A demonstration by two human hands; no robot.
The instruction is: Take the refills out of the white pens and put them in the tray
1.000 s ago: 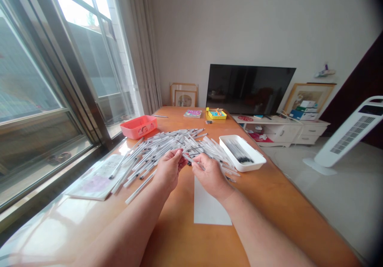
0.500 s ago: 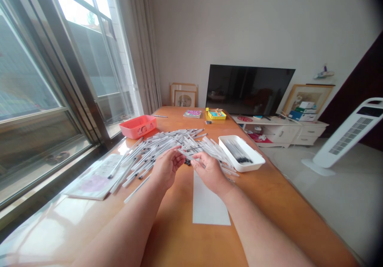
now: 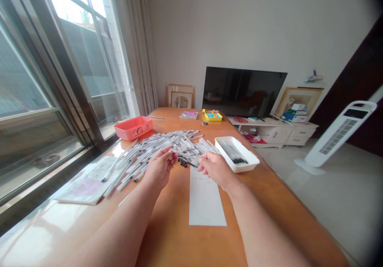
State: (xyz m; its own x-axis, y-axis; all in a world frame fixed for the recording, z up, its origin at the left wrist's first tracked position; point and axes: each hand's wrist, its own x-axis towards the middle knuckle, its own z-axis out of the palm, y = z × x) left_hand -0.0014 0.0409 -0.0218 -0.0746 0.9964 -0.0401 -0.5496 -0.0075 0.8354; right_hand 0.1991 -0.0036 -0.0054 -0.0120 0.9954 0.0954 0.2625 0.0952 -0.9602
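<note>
My left hand (image 3: 161, 166) is closed, its thumb and fingertips pinching a clear pen barrel (image 3: 176, 151) that points right. Apart from it, my right hand (image 3: 214, 168) pinches a thin dark stick like a pen refill (image 3: 191, 163), pointing left; its exact kind is hard to make out. Behind both hands spreads a heap of clear pens (image 3: 158, 142), many with black ends. Small black pen caps (image 3: 182, 162) lie on the table between the hands. Under my right hand is a white paper strip (image 3: 207, 207) with faint writing.
A white tray (image 3: 253, 162) holding several black-tipped pens stands right of the heap. At the left are a red plastic basket (image 3: 131, 130) and a booklet (image 3: 80, 189) partly under pens. A yellow box (image 3: 213, 117) and a small book (image 3: 189, 115) lie at the table's far end.
My hands were close together on one pen; now they have moved apart, each pinching a separate piece. The view has shifted slightly right and up.
</note>
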